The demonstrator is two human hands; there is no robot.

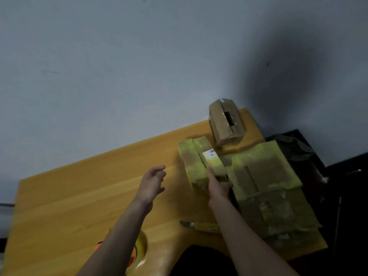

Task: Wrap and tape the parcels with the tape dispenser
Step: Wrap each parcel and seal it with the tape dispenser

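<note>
The right hand (218, 187) grips the labelled parcel (201, 162); the left hand (152, 183) hovers relaxed. Flattened cardboard (266, 176) lies alongside, a brown box (226, 121) behind, and a tape roll (139, 250) under the left forearm.

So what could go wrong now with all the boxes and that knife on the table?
1. The utility knife lies right beside the right forearm with its blade out; pulling the arm back could brush it.
2. The large flat parcel overhangs the table at its right edge and could slide off if bumped.
3. The tape roll sits under the left forearm, near the table's front edge; a careless elbow might knock it down.
</note>
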